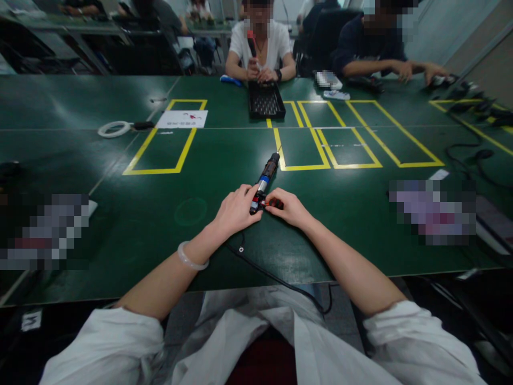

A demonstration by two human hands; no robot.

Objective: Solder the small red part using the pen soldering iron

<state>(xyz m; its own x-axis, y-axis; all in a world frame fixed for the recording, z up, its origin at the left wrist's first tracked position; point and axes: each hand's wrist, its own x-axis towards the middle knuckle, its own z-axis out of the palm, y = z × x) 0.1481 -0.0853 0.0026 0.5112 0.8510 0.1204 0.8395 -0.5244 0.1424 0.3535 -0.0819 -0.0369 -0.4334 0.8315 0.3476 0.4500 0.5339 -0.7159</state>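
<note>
An electric screwdriver (263, 184), black with a blue and silver band, lies slanted on the green table, its thin bit pointing away from me. My left hand (239, 208) is closed over its near end and holds it against the table. In the fingers of my right hand (292, 207) is a small screwdriver (276, 203) with a red and black handle. Its tip points left at the electric screwdriver's near end; whether they touch is hidden by my fingers. A black cable (272, 276) with a ring terminal (241, 249) near it trails below my hands over the table edge.
Yellow tape rectangles (304, 168) mark the green table (160, 240). Across from me a person (260, 53) holds a red-tipped tool above a black tray (266, 111). A white paper (182, 118) and coiled white cable (114, 129) lie at left. Blurred-out items (433, 211) lie at both sides.
</note>
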